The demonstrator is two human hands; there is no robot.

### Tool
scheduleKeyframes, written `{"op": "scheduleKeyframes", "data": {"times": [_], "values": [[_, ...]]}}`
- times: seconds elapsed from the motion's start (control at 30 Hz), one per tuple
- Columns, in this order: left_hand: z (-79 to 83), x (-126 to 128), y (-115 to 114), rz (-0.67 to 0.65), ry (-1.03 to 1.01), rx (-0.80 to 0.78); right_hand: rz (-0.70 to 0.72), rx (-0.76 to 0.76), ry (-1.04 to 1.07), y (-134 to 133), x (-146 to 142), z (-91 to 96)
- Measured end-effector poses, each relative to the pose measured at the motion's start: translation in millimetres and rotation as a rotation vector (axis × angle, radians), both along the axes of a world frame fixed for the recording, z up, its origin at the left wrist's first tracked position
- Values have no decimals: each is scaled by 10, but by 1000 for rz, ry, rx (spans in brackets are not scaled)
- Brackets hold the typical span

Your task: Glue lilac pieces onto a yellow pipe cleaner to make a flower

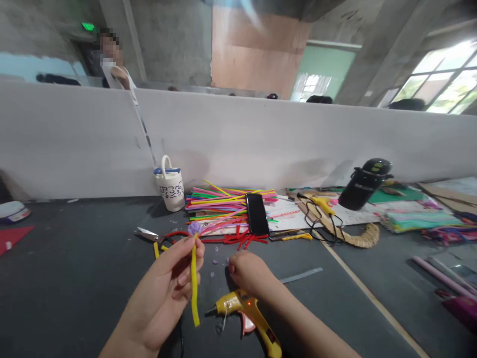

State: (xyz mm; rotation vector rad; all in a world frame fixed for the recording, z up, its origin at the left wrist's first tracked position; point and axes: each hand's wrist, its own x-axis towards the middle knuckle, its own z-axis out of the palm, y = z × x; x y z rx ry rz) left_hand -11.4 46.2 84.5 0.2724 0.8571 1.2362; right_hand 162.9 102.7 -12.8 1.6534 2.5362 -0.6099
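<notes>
My left hand pinches a small pipe-cleaner flower between thumb and fingertips. Its fluffy purple head points up, and a flat yellow stem hangs below my fingers. My right hand is closed low over the table, fingers curled under and mostly hidden. Small purple scraps lie just left of it. Beneath my right wrist a yellow hot glue gun rests on the table, its red light lit and its nozzle pointing left. A clear glue stick extends behind it.
Behind my hands lie scissors, a heap of coloured pipe cleaners and a black phone. A white cup and a leaning black bottle stand before a white partition. A second glue gun lies at right.
</notes>
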Motion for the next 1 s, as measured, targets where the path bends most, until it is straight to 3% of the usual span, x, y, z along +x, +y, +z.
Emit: {"op": "scheduleKeyframes", "data": {"times": [0.1,0.2,0.43,0.53,0.67,1.0], "values": [[-6,14,6,-8,11,7,-31,-20,70,29,-7,-47],[-40,21,3,-32,15,9,-63,-39,226,42,24,65],[-134,133,-45,-90,99,50,-92,-47,812,-180,137,736],[-145,240,-57,-116,122,35,-75,-42,985,-322,163,907],[-152,345,-87,-111,132,33,-95,-11,1148,-401,176,915],[-309,438,-91,-140,142,144,-162,-118,1076,-452,168,894]]}}
